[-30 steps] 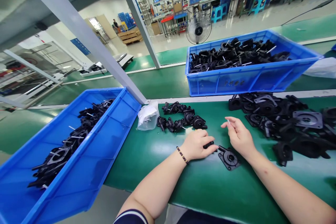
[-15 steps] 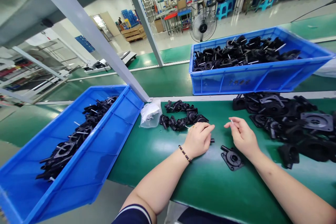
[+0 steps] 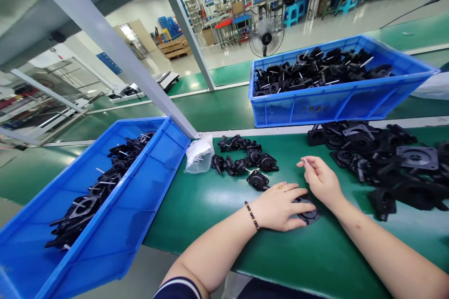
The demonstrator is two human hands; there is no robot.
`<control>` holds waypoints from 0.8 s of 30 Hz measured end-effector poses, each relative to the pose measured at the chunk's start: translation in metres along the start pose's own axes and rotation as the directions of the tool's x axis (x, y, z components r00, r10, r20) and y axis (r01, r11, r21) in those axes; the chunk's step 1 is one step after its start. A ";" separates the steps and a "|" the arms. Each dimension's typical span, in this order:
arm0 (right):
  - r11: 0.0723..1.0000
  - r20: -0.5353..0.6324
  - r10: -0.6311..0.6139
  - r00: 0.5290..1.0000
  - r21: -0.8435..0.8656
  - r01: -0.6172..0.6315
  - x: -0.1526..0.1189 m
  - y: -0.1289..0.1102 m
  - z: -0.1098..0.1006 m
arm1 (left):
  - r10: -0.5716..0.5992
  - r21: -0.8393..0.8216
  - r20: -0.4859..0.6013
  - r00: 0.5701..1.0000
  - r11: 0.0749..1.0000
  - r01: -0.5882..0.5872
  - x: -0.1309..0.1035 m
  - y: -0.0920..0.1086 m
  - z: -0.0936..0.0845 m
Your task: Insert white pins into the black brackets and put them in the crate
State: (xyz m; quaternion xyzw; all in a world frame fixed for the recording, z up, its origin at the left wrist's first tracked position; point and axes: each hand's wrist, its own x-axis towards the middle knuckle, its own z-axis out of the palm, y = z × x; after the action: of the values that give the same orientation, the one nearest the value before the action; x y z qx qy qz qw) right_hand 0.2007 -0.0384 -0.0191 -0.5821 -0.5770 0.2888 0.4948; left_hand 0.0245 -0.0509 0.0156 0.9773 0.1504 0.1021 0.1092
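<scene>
One black flanged housing (image 3: 310, 215) is partly covered by the left hand (image 3: 275, 208) on the table (image 3: 266, 252); whether it is clasped or merely touched cannot be told. A thin white pin (image 3: 305, 161) is pinched in the grip of the right hand (image 3: 322, 181), its long axis slanted toward the table's far edge and slightly left. From that grip, the housing is placed toward the near edge, with the left hand nearer to it.

The green bench (image 3: 196, 205) has a glossy top. On it lie a clear bag (image 3: 199, 155), black parts (image 3: 241, 165) grouped just right of it, 1 part (image 3: 257, 180) slightly nearer, 1 flat part (image 3: 310, 216) nearer still, and a heap (image 3: 382, 166) at the right. Behind, 1 bin (image 3: 294, 108) stands on a green strip (image 3: 224, 114).
</scene>
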 end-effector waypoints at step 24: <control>0.932 0.340 -0.275 0.899 -0.137 0.336 -0.013 -0.024 -0.003 | -0.797 -0.970 0.137 0.589 -0.229 -0.084 0.009 -0.022 0.004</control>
State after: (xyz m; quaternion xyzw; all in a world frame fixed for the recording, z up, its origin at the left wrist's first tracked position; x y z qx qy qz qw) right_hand 0.1921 -0.0552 0.0004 -0.4753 -0.7581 0.2393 0.3771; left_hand 0.0282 -0.0284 0.0076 0.3670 0.3657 0.4284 0.7403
